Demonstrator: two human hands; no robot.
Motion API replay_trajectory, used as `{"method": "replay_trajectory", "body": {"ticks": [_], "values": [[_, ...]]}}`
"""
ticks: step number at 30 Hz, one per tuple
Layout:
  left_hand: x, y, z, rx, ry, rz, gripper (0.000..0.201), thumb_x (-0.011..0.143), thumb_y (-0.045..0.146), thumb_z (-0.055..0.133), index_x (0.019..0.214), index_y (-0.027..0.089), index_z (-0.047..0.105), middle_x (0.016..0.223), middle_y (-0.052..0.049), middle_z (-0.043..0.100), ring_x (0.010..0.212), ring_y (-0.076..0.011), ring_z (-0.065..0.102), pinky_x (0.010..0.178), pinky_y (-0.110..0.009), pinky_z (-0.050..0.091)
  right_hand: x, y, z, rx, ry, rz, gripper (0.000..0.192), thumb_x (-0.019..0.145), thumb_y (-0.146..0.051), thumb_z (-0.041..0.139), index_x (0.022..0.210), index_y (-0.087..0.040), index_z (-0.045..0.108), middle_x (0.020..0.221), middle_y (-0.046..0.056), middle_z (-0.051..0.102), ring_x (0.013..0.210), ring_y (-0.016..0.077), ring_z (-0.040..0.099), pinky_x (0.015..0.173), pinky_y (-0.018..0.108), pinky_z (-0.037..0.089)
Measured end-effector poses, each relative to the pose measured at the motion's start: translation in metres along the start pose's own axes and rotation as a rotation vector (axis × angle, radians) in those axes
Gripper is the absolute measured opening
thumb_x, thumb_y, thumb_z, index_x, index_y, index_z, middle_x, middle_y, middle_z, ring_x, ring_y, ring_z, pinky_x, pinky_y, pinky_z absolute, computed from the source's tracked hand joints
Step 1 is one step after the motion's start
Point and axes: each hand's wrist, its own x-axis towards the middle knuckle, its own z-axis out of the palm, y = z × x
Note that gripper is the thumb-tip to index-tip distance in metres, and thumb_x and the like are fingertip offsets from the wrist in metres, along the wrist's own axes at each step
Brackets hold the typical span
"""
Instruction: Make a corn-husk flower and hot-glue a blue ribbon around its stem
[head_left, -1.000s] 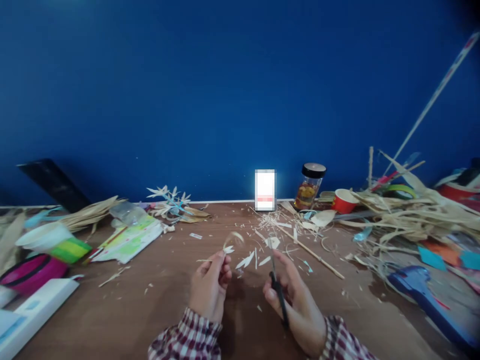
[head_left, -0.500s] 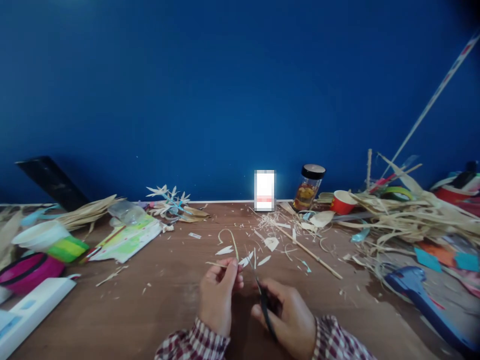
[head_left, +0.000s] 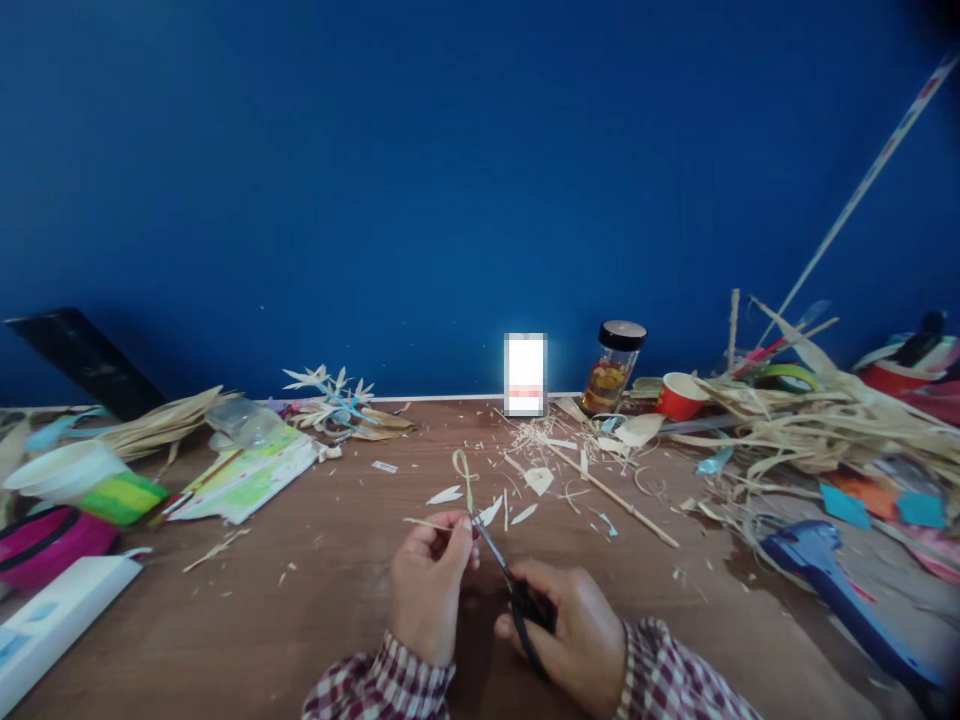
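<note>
The left hand (head_left: 427, 575) is pinching a thin pale looped straw strip (head_left: 465, 480) between closed fingertips, holding it upright just above the brown wooden table (head_left: 337, 590). Beside it, the right hand (head_left: 566, 635) is gripping small black-handled scissors (head_left: 510, 585), fingers curled through the loops, blades pointing at the strip's base. Since half a second ago, the blades are reaching closer to the pinch, and the strip is standing straighter.

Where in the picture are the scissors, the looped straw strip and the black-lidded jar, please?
scissors (head_left: 501, 566): head view, on the blades near the pivot.
looped straw strip (head_left: 466, 476): head view, on its upright loop above the fingers.
black-lidded jar (head_left: 611, 378): head view, on the glass body.
</note>
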Motion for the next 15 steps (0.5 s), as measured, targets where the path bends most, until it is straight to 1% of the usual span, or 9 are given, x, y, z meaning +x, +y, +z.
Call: {"method": "replay_trajectory", "body": {"ticks": [3, 7, 15], "values": [[-0.0005, -0.0003, -0.0001, -0.021, 0.01, -0.008, 0.02, 0.064, 0.031, 0.064, 0.072, 0.014, 0.059, 0.053, 0.003, 0.059, 0.047, -0.0077, 0.051, 0.047, -0.018, 0.043, 0.0, 0.0011, 0.001, -0.02, -0.003, -0.004, 0.013, 0.071, -0.033, 0.057, 0.072, -0.019, 0.057, 0.054, -0.005, 0.05, 0.05, 0.0088, 0.043, 0.047, 0.018, 0.029], [-0.0014, 0.0009, 0.001, -0.066, 0.011, -0.064, 0.02, 0.063, 0.031, 0.065, 0.071, 0.014, 0.058, 0.053, 0.003, 0.059, 0.046, -0.0075, 0.051, 0.045, -0.018, 0.043, -0.0003, 0.0022, 0.0027, -0.038, 0.001, -0.002, 0.014, 0.071, -0.033, 0.056, 0.071, -0.019, 0.059, 0.054, -0.005, 0.051, 0.05, 0.0088, 0.044, 0.047, 0.017, 0.029], [-0.0021, 0.0041, 0.0035, -0.093, 0.013, -0.118, 0.022, 0.06, 0.032, 0.067, 0.069, 0.013, 0.059, 0.054, 0.002, 0.06, 0.046, -0.0082, 0.051, 0.045, -0.019, 0.043, 0.0001, 0.002, 0.0028, -0.024, 0.014, 0.01, 0.016, 0.071, -0.035, 0.057, 0.075, -0.02, 0.061, 0.055, -0.004, 0.054, 0.051, 0.0096, 0.046, 0.047, 0.018, 0.03]]}}
